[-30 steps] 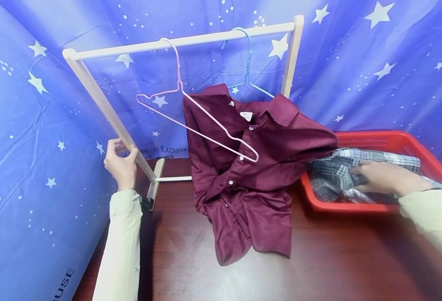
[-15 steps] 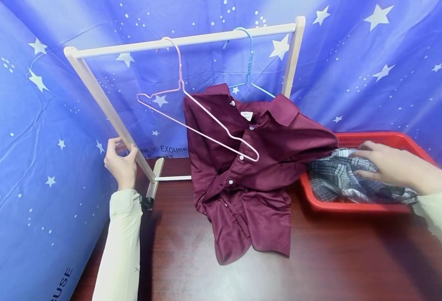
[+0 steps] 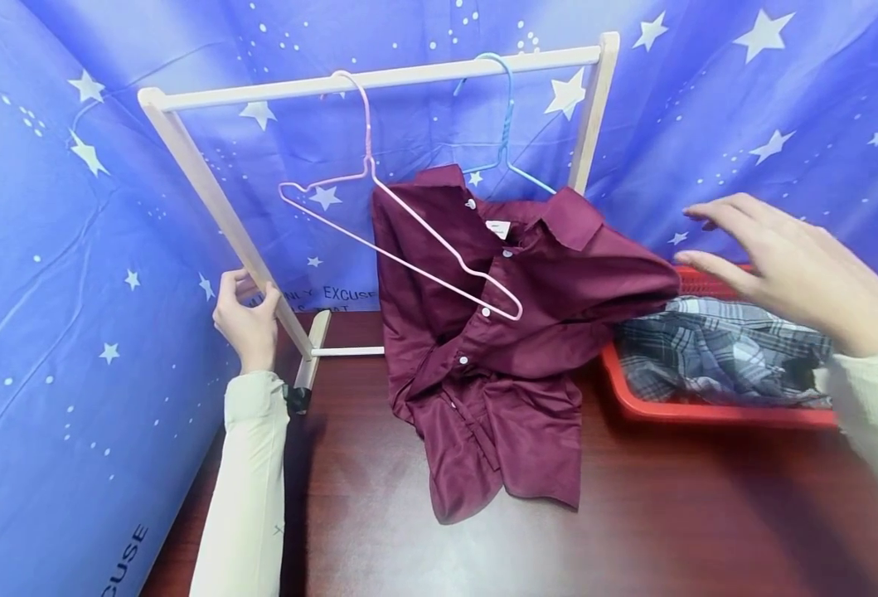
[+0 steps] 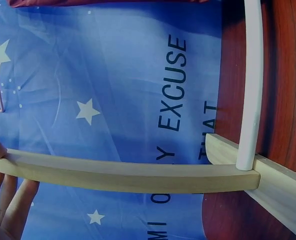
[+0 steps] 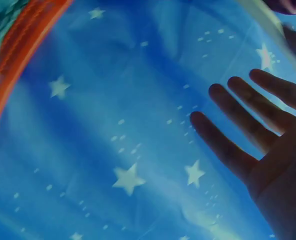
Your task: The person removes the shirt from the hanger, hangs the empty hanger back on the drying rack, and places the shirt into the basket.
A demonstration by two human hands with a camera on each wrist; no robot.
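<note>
Fingers parted and relaxed, the right hand hangs in mid-air over the red basket, hiding part of its far rim! Across on the left, the left hand pinches the left post of the wooden rack. Between the hands, the maroon shirt hangs below the blue hanger, one sleeve cutting across the basket's left end, while the bare pink hanger crosses in front of the cloth. Plaid clothing lies bunched in that basket, on the near side of the right fingers and clear of them; the post sits snug between left thumb and fingers, gripped in its lower half. Seen from the head, it slants from top left down to the right, and the plaid bundle stretches left to right!
</note>
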